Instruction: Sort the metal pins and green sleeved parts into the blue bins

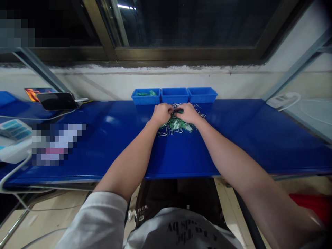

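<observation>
Metal bits [168, 130] and green bits [183, 125] lie piled under the curled left hand [163, 114] and right hand [190, 113]; I can't tell what they grip. They seem to be picking through, so the next pinch needs care. Behind, blue bins [175, 100] share the blue table [109, 148].

In front of you, a glossy blue tabletop [249, 135] runs along a pale wall [109, 83] beneath a dark, brown-framed window [197, 24] showing a bright strip of light [126, 7], with beige floor [36, 221] below.

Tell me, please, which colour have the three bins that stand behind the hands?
All three bins are blue, best seen in the head view.
</observation>
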Available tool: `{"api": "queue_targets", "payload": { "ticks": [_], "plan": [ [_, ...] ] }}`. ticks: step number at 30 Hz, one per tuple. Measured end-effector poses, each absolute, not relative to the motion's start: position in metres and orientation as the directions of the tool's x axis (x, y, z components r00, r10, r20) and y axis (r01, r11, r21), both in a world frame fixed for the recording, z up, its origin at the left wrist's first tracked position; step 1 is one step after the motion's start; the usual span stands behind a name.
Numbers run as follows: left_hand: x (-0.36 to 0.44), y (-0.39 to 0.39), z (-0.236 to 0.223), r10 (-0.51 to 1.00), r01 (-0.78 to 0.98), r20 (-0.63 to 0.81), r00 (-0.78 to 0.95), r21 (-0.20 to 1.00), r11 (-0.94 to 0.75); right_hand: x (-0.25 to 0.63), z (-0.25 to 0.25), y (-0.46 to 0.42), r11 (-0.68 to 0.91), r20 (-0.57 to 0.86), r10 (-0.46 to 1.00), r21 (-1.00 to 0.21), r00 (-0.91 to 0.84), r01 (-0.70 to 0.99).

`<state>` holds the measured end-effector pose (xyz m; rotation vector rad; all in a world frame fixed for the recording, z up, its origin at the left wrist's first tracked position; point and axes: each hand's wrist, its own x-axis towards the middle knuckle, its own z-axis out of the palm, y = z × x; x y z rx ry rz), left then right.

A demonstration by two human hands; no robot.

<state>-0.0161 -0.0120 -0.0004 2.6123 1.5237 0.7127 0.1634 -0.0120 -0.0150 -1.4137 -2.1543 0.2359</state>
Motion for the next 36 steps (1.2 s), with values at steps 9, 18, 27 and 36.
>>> {"api": "queue_targets", "payload": {
  "ticks": [9,18,27,36],
  "plan": [
    [-0.015,-0.008,-0.004,0.751,0.718,0.518,0.41,0.324,-0.616,0.161,-0.012,-0.014,0.474,0.457,0.844,-0.391,-0.28,0.789],
    [-0.016,-0.007,-0.004,0.771,0.758,0.519,0.368,0.313,-0.572,0.163,-0.009,-0.012,0.481,0.499,0.858,-0.703,-0.118,0.523],
    [-0.015,-0.01,-0.003,0.789,0.762,0.494,0.365,0.328,-0.558,0.163,-0.01,-0.008,0.46,0.472,0.881,-0.834,-0.037,0.305],
    [-0.015,-0.011,-0.003,0.825,0.791,0.464,0.322,0.347,-0.504,0.183,-0.02,0.018,0.345,0.411,0.893,-0.888,0.185,0.305]
  ]
}}
